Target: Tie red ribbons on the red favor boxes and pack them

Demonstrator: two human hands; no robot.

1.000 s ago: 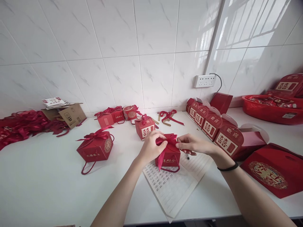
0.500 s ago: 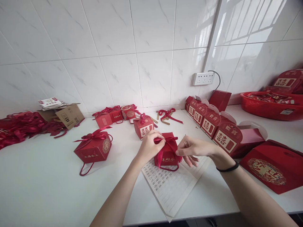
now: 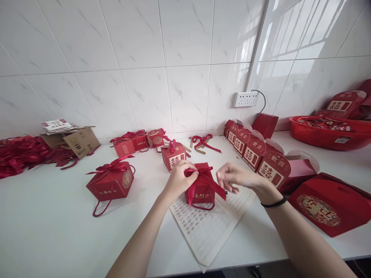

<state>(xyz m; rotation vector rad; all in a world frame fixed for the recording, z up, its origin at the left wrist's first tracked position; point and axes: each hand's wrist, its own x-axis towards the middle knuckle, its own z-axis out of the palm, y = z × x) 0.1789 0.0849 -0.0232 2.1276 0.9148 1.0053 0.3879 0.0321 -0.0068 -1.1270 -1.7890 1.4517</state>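
A small red gift box (image 3: 199, 196) with gold lettering stands on an open notebook (image 3: 207, 241). A dark red ribbon (image 3: 209, 182) is tied over its top, with two tails hanging down the front. My left hand (image 3: 181, 179) pinches the ribbon at the top left of the box, thumb against fingers. Just right of the box, my right hand (image 3: 235, 177) is in the air, slightly blurred, with loosely bent fingers apart and nothing visible in them. A twisted red cord handle (image 3: 203, 209) droops below the box front.
Another ribboned box (image 3: 111, 181) sits to the left, and one (image 3: 173, 155) is behind. Handled boxes (image 3: 255, 150) line the right, beside a large red box (image 3: 327, 204). A red basin (image 3: 327, 133) holds small packets. Ribbons (image 3: 24, 154) are heaped far left near a carton (image 3: 82, 142).
My right hand has let go of the ribbon's right tail and moved slightly up, away from it. That tail now hangs free. My left hand keeps its pinch. The view has shifted a little.
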